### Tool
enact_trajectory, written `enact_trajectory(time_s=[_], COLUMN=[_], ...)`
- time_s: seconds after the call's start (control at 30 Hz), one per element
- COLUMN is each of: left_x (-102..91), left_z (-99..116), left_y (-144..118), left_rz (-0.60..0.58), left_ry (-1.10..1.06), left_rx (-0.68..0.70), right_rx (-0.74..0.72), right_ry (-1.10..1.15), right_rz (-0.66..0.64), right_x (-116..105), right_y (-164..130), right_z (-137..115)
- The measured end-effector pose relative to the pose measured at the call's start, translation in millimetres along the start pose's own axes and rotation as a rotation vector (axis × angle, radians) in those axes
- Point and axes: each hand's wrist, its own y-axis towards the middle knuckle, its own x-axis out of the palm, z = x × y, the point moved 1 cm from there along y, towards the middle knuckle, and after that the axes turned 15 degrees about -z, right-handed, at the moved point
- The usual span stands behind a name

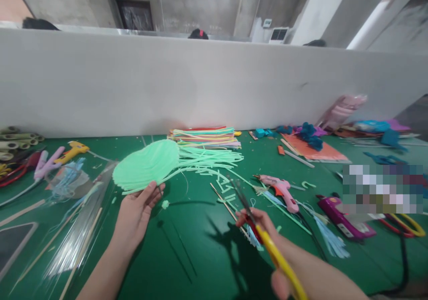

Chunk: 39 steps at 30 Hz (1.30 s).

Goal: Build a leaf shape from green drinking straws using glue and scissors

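L hand (138, 208) raised, fingers pinched, R hand (257, 224) fisted, both forearms extended fwd

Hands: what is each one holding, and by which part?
The left hand holds a pale green foam leaf shape by its lower edge, fingers beneath it. The right hand holds scissors by the yellow-and-red handles, blades pointing away.

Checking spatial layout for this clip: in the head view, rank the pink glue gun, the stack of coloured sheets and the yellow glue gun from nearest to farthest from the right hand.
From the right hand, which holds the scissors:
1. Pink glue gun, just up and right of it.
2. Stack of coloured sheets, farther back by the wall.
3. Yellow glue gun, far across on the left side.
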Motion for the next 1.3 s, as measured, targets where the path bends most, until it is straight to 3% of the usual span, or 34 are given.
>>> enact_trajectory(time_s=[0.03, 0.1, 0.2, 0.3, 0.47, 0.8, 1.3], left_x=[0.3, 1.4, 3.9, 6.5, 11.8, 20.1, 22.6], left_z=[0.6, 1.7, 1.8, -0.9, -8.8, -14.5, -16.2], left_y=[-0.6, -2.1, -4.2, -5.8, -9.8, -15.5, -19.0], left_rz=[0.004, 0.012, 0.011, -0.005, -0.037, -0.082, -0.098], left_ry=[-0.004, -0.01, -0.008, 0.012, 0.06, 0.111, 0.132], left_rx=[0.012, 0.031, 0.04, 0.009, -0.066, -0.119, -0.133], right_rx=[-0.001, 0.07, 0.109, 0.145, 0.127, -0.051, -0.058], right_ry=[0.03, 0.087, 0.069, 0.069, 0.086, 0.241, 0.301], right_rz=[-0.127, -0.22, -0.222, -0.178, -0.135, -0.113, -0.07], right_x=[10.9, 33.6, 61.7, 74.5, 74.7, 77.7, 83.5], right_y=[-1.2, 2.1, 18.9, 38.6, 57.3, 61.8, 71.9], right_z=[-5.4, -12.3, -14.9, -12.8, -16.1, -5.8, 7.9])
